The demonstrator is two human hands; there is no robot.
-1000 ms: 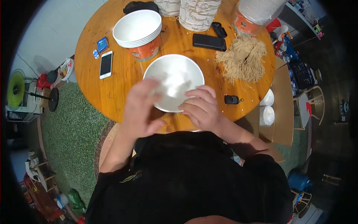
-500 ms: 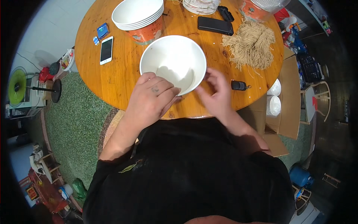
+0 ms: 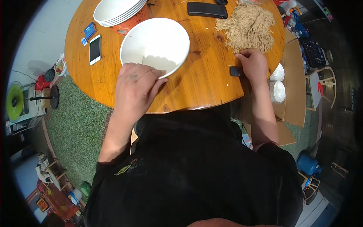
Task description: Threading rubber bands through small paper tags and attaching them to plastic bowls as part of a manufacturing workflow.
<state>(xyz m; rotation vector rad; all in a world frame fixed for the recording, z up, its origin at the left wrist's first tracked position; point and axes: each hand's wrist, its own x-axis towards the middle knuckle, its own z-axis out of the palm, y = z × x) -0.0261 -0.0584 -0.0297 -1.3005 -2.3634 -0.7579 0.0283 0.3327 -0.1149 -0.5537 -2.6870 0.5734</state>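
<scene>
A large white paper tub [image 3: 155,41] stands tilted on the wooden table, its open mouth toward me and its inside bare. My left hand [image 3: 138,83] grips the near rim, thumb outside and fingers over the edge. At the near edge of a heap of tan strands [image 3: 249,26], like dried noodles or yarn, is my right hand [image 3: 255,66]. Its thumb and fingertips are curled together there, and what lies between them is hidden. Beside that wrist lies a black car key fob [image 3: 236,71], partly covered by the hand.
A stack of similar tubs [image 3: 117,15] with orange outsides stands at the far left. Nearby lie a white phone [image 3: 95,50] and a blue packet [image 3: 90,30]. A black phone [image 3: 207,10] rests at the back. Right of the round table [image 3: 204,89] is an open cardboard box [image 3: 293,87].
My right hand has left the tub's side and moved right and away to the tan strands. My left hand keeps the rim, and the tub is tilted more toward me. The view has shifted.
</scene>
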